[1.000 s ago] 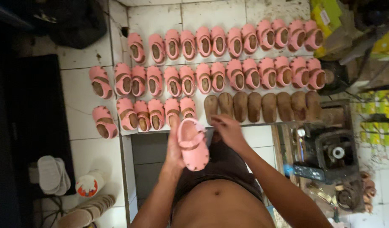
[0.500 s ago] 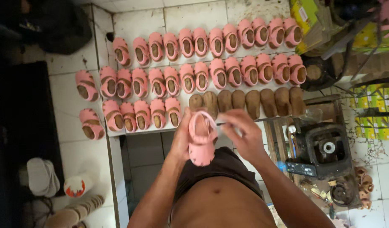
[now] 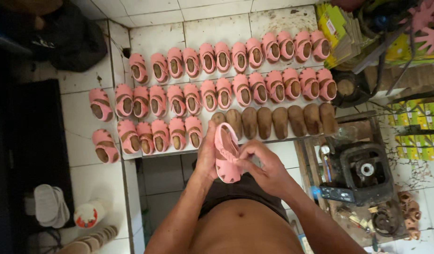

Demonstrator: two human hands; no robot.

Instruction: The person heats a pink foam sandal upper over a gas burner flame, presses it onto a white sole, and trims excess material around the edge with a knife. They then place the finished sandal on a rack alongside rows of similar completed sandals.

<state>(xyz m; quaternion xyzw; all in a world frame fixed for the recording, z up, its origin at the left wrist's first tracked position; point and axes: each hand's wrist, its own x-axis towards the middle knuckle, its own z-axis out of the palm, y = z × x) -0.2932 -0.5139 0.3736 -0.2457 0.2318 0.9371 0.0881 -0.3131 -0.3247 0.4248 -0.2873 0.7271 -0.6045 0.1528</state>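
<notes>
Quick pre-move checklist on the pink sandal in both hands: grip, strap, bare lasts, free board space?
1. Left hand grips the pink sandal from its side: ok.
2. Right hand fingers on the sandal's lower edge: ok.
3. Strap fastened: cannot tell.
4. Bare brown lasts upright in the front row: ok.
5. Free space on the white board before that row: ok.

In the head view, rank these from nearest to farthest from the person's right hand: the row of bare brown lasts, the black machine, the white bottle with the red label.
From the right hand:
1. Row of bare brown lasts, just beyond the hand on the tiled ledge.
2. Black machine, off to the right side.
3. White bottle with the red label, far left on the floor.
</notes>
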